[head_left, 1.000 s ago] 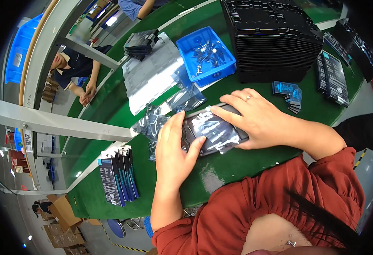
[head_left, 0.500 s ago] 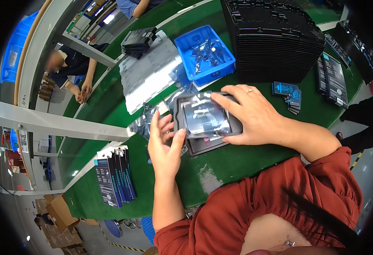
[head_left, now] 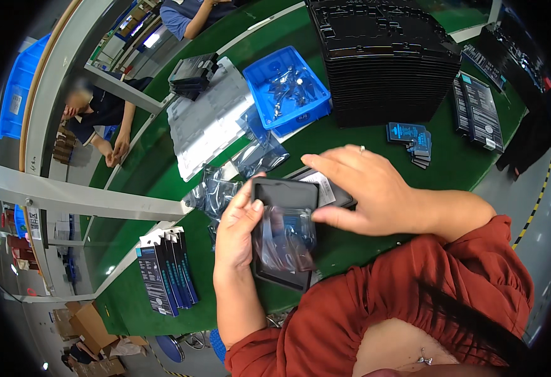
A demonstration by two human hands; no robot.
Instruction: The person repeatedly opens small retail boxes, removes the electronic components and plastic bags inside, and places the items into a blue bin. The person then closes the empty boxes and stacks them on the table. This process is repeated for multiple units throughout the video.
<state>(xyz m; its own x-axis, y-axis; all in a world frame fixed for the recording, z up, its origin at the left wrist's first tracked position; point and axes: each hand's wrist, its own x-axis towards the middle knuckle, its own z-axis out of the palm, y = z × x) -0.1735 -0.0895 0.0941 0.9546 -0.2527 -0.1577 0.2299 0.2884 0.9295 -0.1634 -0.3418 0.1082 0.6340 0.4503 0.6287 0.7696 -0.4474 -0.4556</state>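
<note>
My left hand (head_left: 234, 235) grips the left edge of a black plastic tray (head_left: 288, 188), its thumb over the rim. Across the tray's middle lies a crinkled, shiny clear bag (head_left: 281, 235), slightly blurred; something dark shows through it, but I cannot tell what. My right hand (head_left: 376, 191) is just right of the tray, fingers and thumb apart, with the thumb tip close to the bag. Partly under those fingers is another flat black piece with a white label (head_left: 329, 190). More clear bags (head_left: 220, 191) lie crumpled beyond my left hand.
A blue bin (head_left: 288, 122) of small bagged parts and a tall stack of black trays (head_left: 385, 81) stand farther back. Blue cards (head_left: 410, 138) and boxes (head_left: 479, 113) lie right; upright boxes (head_left: 165, 273) stand left. A white post (head_left: 87, 188) crosses left, with co-workers beyond.
The bag no longer lies over the tray between both hands. My left hand has closed on the tray's edge, now held lengthwise toward me, and my right hand has let go.
</note>
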